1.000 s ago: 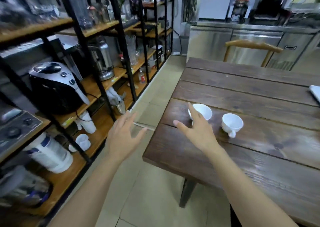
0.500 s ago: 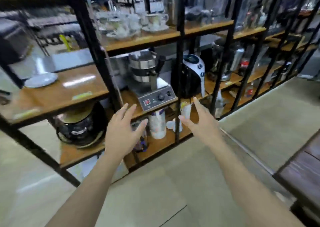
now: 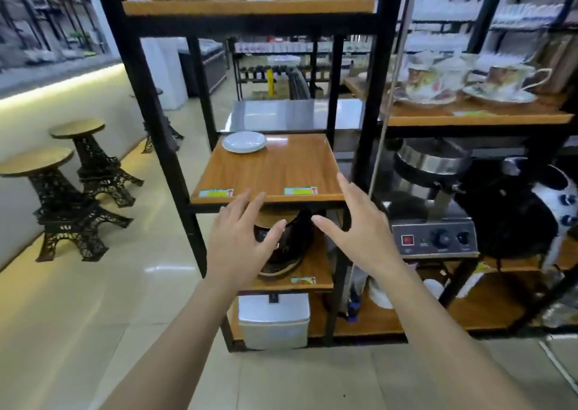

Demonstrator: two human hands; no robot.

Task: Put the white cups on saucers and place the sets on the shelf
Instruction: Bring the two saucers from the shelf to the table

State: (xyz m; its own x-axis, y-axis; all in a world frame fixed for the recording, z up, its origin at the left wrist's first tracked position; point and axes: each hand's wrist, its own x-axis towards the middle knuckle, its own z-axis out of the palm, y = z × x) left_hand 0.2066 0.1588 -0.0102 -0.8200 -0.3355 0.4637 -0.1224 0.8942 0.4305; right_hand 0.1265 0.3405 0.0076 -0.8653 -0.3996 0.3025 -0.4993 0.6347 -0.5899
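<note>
A: Where are the hands?

B: Both are raised in front of a black-framed shelf unit. The left hand (image 3: 242,237) and the right hand (image 3: 359,231) are spread wide and empty, fingers apart, gripping nothing

A: And the saucers?

B: A small stack of plain white saucers (image 3: 244,142) – round, shallow, glossy – sits at the back left corner of the wooden shelf (image 3: 281,168) just above the hands. The rest of that board is bare wood, with two small labels on its front edge

A: Any cups?

B: Only floral teacups on saucers (image 3: 463,79), on a higher board to the right – slightly blurred. Two tower-shaped stools (image 3: 67,187) stand on the tiled floor at left
</note>
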